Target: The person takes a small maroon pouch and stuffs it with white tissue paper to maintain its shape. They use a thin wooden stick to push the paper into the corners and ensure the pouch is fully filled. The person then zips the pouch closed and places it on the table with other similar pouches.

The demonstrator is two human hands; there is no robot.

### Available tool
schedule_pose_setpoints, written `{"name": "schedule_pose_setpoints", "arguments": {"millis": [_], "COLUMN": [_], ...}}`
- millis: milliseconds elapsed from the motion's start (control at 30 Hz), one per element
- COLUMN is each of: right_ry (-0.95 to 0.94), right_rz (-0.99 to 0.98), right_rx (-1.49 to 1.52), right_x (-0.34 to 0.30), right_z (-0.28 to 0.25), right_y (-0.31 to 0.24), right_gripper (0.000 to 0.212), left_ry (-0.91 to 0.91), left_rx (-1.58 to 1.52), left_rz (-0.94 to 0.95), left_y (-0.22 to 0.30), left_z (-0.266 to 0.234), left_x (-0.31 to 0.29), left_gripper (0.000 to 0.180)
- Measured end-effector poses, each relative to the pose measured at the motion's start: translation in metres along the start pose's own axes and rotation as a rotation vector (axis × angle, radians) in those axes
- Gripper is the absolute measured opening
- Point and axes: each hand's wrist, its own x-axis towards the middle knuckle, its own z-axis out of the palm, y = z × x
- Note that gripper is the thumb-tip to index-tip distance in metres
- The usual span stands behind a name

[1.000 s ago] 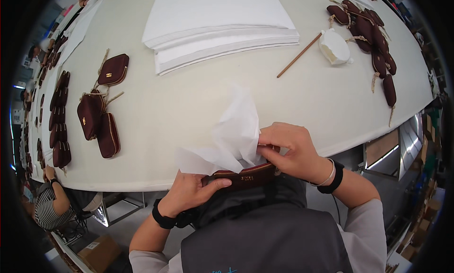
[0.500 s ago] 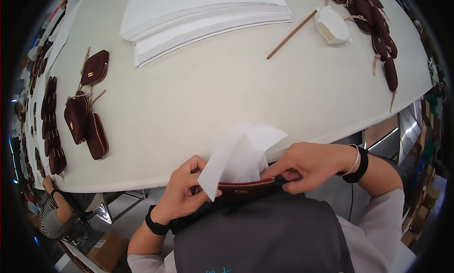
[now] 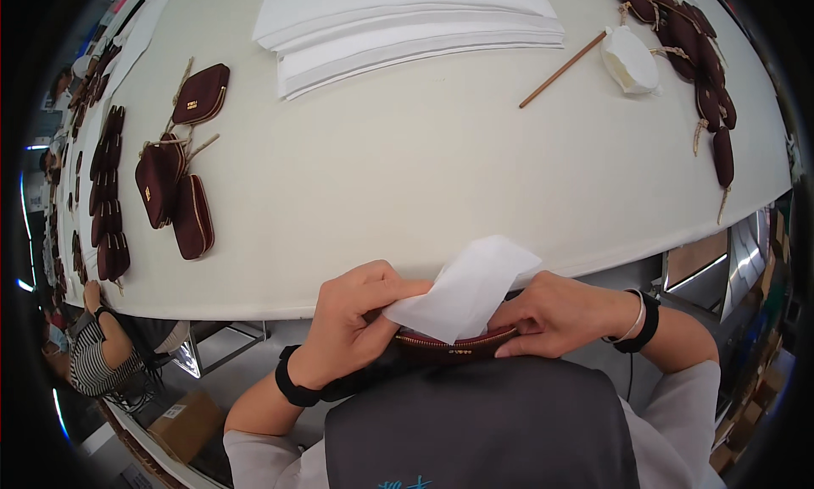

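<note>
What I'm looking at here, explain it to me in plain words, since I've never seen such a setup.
There is no machine: these are a person's two bare hands, seen from a wide fisheye camera worn on the head and looking down. That lens bends the edges of the pale table.

The left hand pinches a thin white sheet at the mouth of an open dark red pouch. The right hand is at the pouch's right end. How much of the sheet is inside is hidden.

On the table lie a stack of white sheets, a brown stick, a rounded white object and more dark red pouches toward both sides.
</note>
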Motion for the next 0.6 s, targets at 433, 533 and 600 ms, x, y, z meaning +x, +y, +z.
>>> {"name": "schedule_pose_setpoints", "arguments": {"millis": [433, 533, 600], "right_ry": [0.037, 0.015, 0.000], "right_rz": [0.035, 0.044, 0.047], "right_rx": [0.116, 0.115, 0.123], "right_x": [-0.003, -0.004, -0.004], "right_z": [0.009, 0.008, 0.009], "right_y": [0.009, 0.007, 0.007], "right_gripper": [0.026, 0.025, 0.025], "left_ry": [-0.202, -0.423, -0.559], "left_rx": [-0.145, -0.306, -0.112], "left_rz": [-0.064, -0.233, -0.235], "left_y": [-0.013, -0.007, 0.004], "left_z": [-0.009, -0.019, -0.018], "left_x": [-0.025, -0.028, -0.029], "left_gripper": [0.018, 0.035, 0.046]}}
